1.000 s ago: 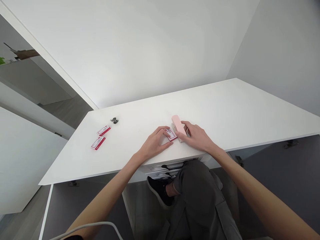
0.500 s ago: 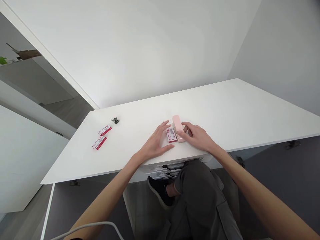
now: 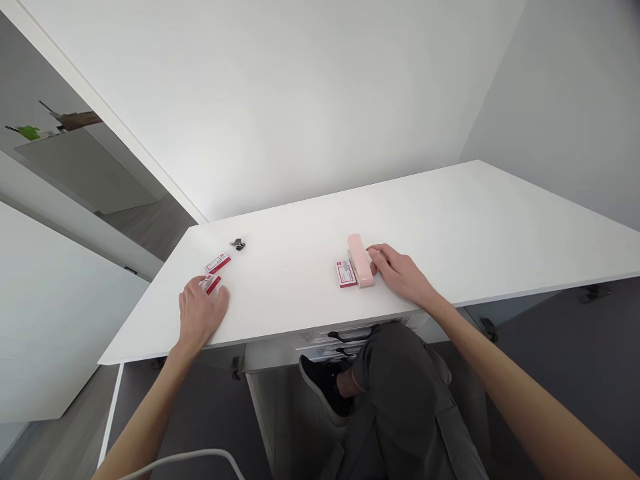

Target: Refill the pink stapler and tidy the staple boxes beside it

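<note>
At the left of the desk, my left hand [image 3: 199, 310] reaches over a small red and white box [image 3: 211, 285], its thumb and fingers apart on either side and partly hiding it. A second red and white box [image 3: 218, 263] lies just beyond that one. My right hand [image 3: 400, 272] rests by the right side of a pink stapler [image 3: 361, 261], with loosely bent fingers and nothing held in them. Close against the stapler's left side lies another red and white box [image 3: 346, 274].
A small dark metallic object [image 3: 238, 244] lies at the back left of the white desk [image 3: 290, 267]. A wall [image 3: 320, 100] rises behind the desk. Drawers with black handles [image 3: 345, 335] sit beneath its front edge, and a white cable [image 3: 200, 453] crosses my left forearm.
My left hand has moved left, from beside the stapler and its neighbouring box to the nearer of the two boxes at the left. My right thumb has come off the stapler.
</note>
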`<action>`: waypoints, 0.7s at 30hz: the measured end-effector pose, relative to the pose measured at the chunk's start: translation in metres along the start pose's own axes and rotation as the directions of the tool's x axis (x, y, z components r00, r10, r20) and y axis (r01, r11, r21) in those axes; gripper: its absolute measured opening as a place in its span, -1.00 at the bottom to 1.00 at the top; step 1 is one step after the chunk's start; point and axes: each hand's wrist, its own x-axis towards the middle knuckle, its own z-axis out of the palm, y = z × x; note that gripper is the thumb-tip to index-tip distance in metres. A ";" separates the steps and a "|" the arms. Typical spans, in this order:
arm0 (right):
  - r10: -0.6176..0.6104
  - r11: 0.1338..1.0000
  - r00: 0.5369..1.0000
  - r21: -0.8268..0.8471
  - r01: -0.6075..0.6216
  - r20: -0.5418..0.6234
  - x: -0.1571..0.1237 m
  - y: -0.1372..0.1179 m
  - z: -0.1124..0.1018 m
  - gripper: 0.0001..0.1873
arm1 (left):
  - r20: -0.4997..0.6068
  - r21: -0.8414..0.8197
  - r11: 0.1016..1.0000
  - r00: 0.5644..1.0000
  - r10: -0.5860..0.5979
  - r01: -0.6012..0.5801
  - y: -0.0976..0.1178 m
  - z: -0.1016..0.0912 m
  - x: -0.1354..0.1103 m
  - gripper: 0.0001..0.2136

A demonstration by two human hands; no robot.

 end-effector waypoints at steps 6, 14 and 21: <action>-0.005 1.000 1.000 0.014 0.005 0.000 0.000 0.000 0.000 -0.51 | 0.082 -0.036 0.976 0.973 0.216 -0.213 0.015 -0.003 -0.011 -0.52; -0.011 1.000 1.000 0.023 0.011 0.003 0.000 0.001 0.001 -0.53 | 0.167 -0.264 0.853 0.849 0.501 -0.451 0.082 0.021 -0.019 -0.64; -0.025 1.000 1.000 0.017 0.025 -0.008 0.001 0.002 0.001 -0.53 | 0.188 -0.454 0.698 0.706 0.682 -0.553 0.137 0.041 -0.016 -0.67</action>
